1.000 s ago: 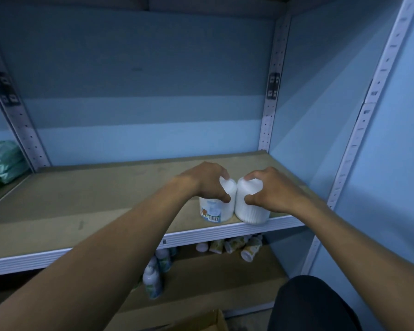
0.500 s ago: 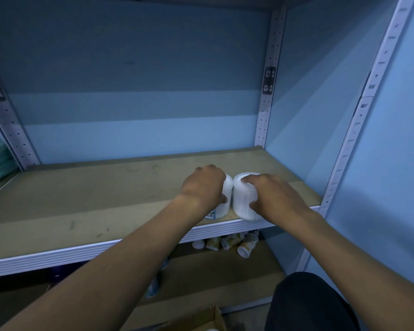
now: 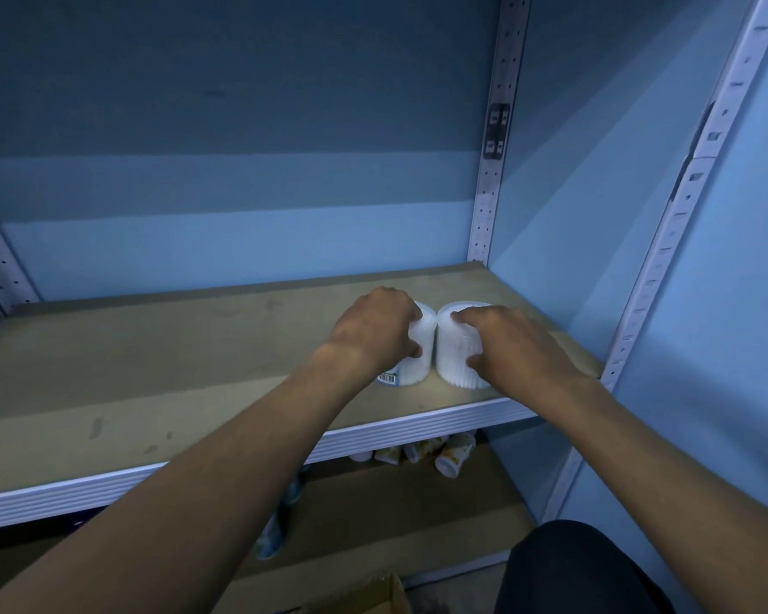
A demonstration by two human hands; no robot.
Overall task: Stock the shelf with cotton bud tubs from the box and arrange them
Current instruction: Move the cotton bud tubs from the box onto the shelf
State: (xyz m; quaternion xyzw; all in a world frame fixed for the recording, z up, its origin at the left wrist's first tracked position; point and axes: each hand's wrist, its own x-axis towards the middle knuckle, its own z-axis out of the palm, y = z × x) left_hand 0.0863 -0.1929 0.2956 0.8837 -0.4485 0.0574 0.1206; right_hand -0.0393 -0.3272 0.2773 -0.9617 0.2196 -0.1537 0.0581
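Note:
Two white cotton bud tubs stand upright side by side, touching, on the brown shelf board (image 3: 151, 374) near its right end. My left hand (image 3: 373, 334) grips the left tub (image 3: 422, 347) from above, fingers curled over its lid; a barcode label shows at its base. My right hand (image 3: 502, 343) grips the right tub (image 3: 453, 356), fingertips on the lid and thumb on its side. Both tubs rest on the board a little behind the front rail (image 3: 417, 429).
Blue walls close the shelf at the back and right, with perforated metal uprights (image 3: 488, 170). Several small bottles (image 3: 448, 456) lie on the lower shelf. A cardboard box corner (image 3: 373, 598) shows at the bottom edge. My dark trouser knee (image 3: 573, 569) is at the lower right.
Both hands have pushed the two tubs back from the front edge, further onto the shelf. The camera has moved slightly closer and to the right.

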